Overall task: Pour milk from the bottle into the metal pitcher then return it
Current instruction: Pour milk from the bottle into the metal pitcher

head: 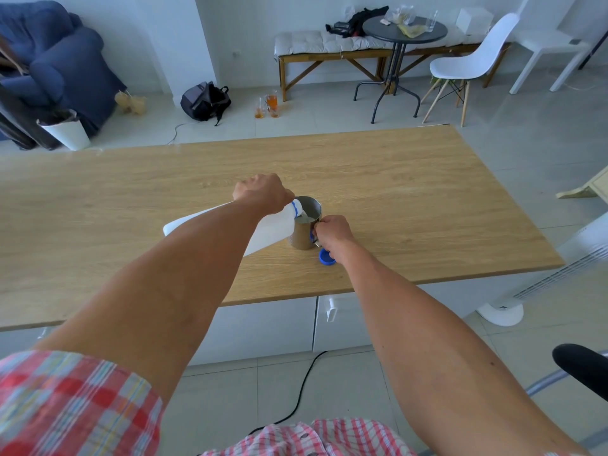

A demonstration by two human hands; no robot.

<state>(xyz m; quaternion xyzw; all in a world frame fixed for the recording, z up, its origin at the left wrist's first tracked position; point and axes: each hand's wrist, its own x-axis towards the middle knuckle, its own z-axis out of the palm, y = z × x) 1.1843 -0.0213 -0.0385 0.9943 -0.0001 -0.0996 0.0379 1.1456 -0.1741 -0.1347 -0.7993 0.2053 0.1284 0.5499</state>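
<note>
— On the wooden table [394,179], what sits near the front edge?
— One metal pitcher [304,232] stands upright, a little back from that edge, with bare wood stretching wide to its left, right and far side. One blue cap [326,257] lies just beside its base, nearer the front edge.
— And the milk bottle [269,230]?
— One white bottle, tipped over on its side in the air, neck with a blue ring over the pitcher's rim; white milk shows inside the pitcher.
— How are the hands?
— The left hand [263,192] is curled round the bottle near its neck, holding it tilted. The right hand [332,231] has its fingers closed on the pitcher's handle, wrist passing over the cap.
— Anything crowding the table's sides?
— One white tower fan [539,278] stands close off the right front corner. One dark chair part [582,370] shows at lower right, and one black cable [306,383] runs across the floor below the white drawers [263,324].
— Beyond the far edge?
— Open tile floor, then one black backpack [205,101], one white bin [67,130], one round black table [403,32] and one white chair [467,65]
</note>
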